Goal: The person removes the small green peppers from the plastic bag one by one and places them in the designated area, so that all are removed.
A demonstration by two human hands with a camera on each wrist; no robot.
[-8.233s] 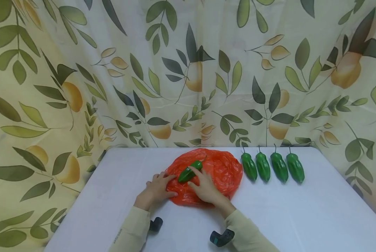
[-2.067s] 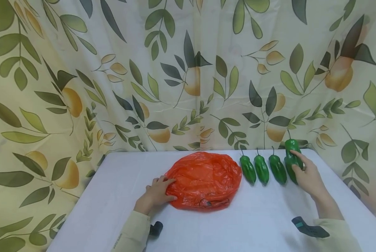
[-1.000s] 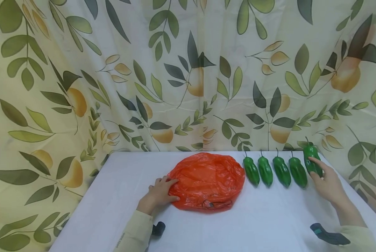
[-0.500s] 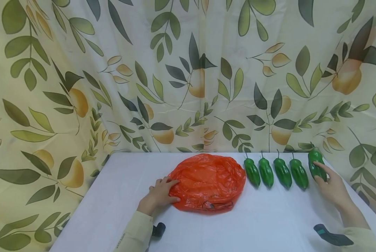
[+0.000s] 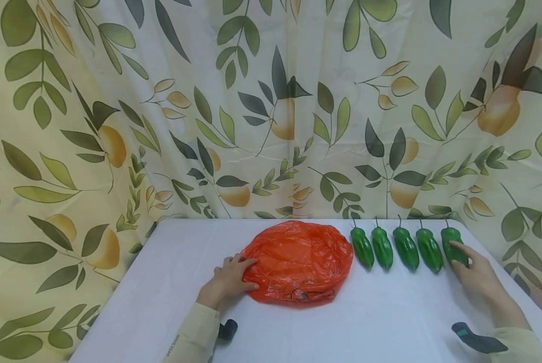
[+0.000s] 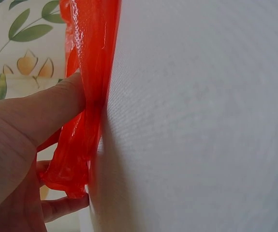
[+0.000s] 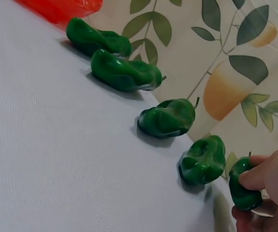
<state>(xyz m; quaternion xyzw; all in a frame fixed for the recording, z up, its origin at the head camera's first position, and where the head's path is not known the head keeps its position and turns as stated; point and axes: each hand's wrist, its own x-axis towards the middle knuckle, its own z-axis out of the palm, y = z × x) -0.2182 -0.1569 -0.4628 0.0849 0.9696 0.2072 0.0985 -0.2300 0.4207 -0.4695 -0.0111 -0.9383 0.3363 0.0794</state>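
Observation:
A crumpled red plastic bag (image 5: 300, 257) lies at the middle of the table. My left hand (image 5: 227, 281) holds its left edge; in the left wrist view the thumb lies on the bag's edge, with other fingers partly behind the film. At the right end of a row of green peppers (image 5: 407, 248), my right hand (image 5: 477, 272) grips one more green pepper (image 5: 451, 237) between thumb and fingers. In the right wrist view this held pepper (image 7: 240, 186) is beside the row's last pepper (image 7: 204, 162), apart from it.
The table (image 5: 343, 333) wears a white cover. A curtain (image 5: 271, 101) printed with leaves and fruit hangs behind its back edge and along the left side. The pepper stems point toward this curtain. Dark wrist devices (image 5: 479, 339) sit at both sleeves.
The pepper that lay on the bag earlier has been carried right by my right hand and lowered to the row's right end. My left hand has stayed at the bag's edge.

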